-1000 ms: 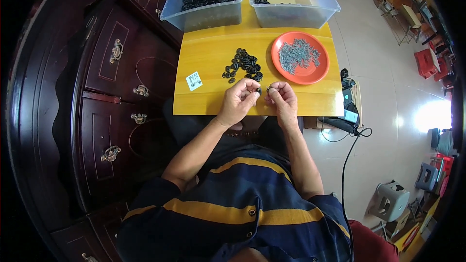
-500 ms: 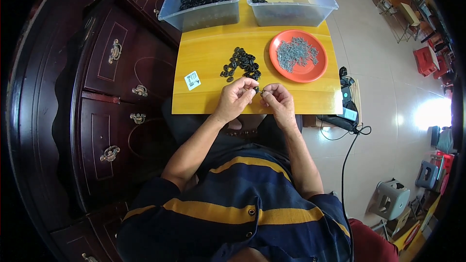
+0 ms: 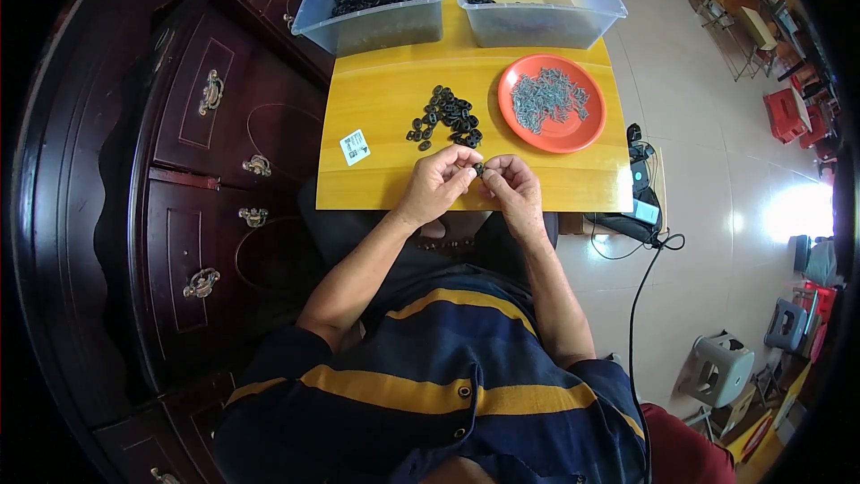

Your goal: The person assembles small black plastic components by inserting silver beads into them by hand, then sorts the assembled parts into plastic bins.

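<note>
Close together over the table's near edge, my left hand (image 3: 439, 186) and my right hand (image 3: 516, 193) are both closed in a pinch. A small black oval piece (image 3: 478, 169) shows between the fingertips, gripped by the left ones. The right thumb and forefinger press against its right side; whatever they hold there is too small to make out. Just beyond my hands lies a loose pile of similar black oval pieces (image 3: 448, 114). To the right, an orange-red plate (image 3: 563, 140) carries many small grey metal pieces, screw-like in shape (image 3: 548, 99).
Two clear plastic bins stand at the table's far edge: the left bin (image 3: 390, 33) holds a heap of black pieces, the right bin (image 3: 537, 30) only a few. A white printed label (image 3: 355, 148) lies on the yellow table (image 3: 376, 94). Dark wooden drawers (image 3: 193, 108) line the left side.
My fingertips have come together: the small gap between the hands has closed, and the right fingertips now meet the black piece. Pile, plate and bins look the same.
</note>
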`<state>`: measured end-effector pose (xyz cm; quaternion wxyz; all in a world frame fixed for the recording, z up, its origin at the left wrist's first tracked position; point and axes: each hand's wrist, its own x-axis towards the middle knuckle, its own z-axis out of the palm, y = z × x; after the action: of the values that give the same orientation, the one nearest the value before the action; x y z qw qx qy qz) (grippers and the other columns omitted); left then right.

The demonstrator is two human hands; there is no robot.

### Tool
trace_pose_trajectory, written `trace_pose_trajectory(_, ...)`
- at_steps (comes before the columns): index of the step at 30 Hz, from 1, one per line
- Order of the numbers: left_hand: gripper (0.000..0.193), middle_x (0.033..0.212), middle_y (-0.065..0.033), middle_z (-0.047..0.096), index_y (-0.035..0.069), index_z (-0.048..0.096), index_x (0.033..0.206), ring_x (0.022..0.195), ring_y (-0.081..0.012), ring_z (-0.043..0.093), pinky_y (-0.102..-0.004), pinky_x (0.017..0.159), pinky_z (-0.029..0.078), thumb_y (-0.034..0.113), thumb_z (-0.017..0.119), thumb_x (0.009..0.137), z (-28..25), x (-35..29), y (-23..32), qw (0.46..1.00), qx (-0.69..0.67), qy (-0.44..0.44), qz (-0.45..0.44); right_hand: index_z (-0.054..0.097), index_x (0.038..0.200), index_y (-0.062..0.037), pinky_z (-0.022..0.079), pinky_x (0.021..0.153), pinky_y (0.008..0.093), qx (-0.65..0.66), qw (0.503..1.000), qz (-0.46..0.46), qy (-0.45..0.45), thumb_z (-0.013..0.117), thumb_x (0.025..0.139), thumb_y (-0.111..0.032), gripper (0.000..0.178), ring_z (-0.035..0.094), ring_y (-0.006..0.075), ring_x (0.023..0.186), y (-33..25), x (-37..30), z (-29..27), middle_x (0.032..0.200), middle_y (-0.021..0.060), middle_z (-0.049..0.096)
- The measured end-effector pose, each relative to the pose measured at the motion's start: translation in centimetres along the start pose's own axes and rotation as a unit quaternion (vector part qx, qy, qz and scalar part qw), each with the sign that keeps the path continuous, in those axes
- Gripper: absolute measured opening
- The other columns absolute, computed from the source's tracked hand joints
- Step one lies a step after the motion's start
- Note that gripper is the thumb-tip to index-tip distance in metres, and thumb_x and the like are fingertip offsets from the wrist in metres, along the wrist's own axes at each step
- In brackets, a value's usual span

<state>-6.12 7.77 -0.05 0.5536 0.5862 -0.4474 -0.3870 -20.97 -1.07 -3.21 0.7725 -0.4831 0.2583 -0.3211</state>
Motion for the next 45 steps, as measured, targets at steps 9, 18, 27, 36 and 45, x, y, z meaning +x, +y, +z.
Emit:
trace_pose_trajectory(9,0.021,0.092,-0.0001,0.066,-0.001,0.065,0.114,0.074,-0.0038,0.058,-0.0205,0.067,0.05,0.005,0.058,0.096,-0.9,0.3,0.6,0.999,0.043,-0.019,-0.007,0.064,0.104,-0.0027,0.05,0.066,0.0204,-0.031,0.998,0.052,-0.012,0.066,0.095,-0.012,0.013,0.061,0.0058,0.072,-0.3,0.1,0.1,0.086,-0.0011,0.065)
trace_pose_trajectory(18,0.026,0.086,0.0016,0.065,0.001,0.066,0.116,0.07,-0.0038,0.055,-0.0221,0.066,0.049,0.002,0.058,0.091,-1.5,1.2,1.9,0.989,0.117,-0.077,0.037,0.064,0.101,-0.0051,0.052,0.068,0.0209,0.052,0.991,0.115,-0.04,0.065,0.097,-0.018,0.014,0.062,0.0059,0.072,-1.0,0.2,0.1,0.087,-0.0009,0.066)
trace_pose_trajectory(27,0.046,0.105,-0.0106,0.065,0.006,0.061,0.123,0.087,-0.0259,0.067,-0.0343,0.076,0.056,0.009,0.075,0.079,0.1,1.0,4.2,0.921,0.348,0.012,0.176,0.064,0.1,-0.0062,0.051,0.072,0.0223,0.067,0.993,0.094,-0.033,0.063,0.098,-0.021,0.015,0.061,0.0054,0.079,-0.7,1.0,0.4,0.089,-0.0005,0.066)
trace_pose_trajectory(36,0.033,0.105,-0.012,0.067,0.005,0.066,0.11,0.096,-0.0315,0.067,-0.0385,0.08,0.055,0.013,0.076,0.079,-0.1,1.0,3.8,0.907,0.388,0.019,0.161,0.065,0.096,-0.0042,0.047,0.071,0.022,0.134,0.986,0.1,0.005,0.061,0.098,-0.022,0.019,0.05,0.0046,0.071,-0.7,1.0,1.0,0.078,-0.0057,0.054)
trace_pose_trajectory(45,0.026,0.1,-0.0097,0.067,0.006,0.065,0.108,0.092,-0.0301,0.067,-0.0395,0.077,0.055,0.011,0.07,0.083,-0.8,1.2,2.9,0.896,0.4,0.021,0.191,0.066,0.097,-0.0043,0.054,0.073,0.0242,0.09,0.99,0.107,-0.01,0.061,0.099,-0.021,0.018,0.061,0.0071,0.072,-0.3,1.5,1.1,0.081,-0.0008,0.064)
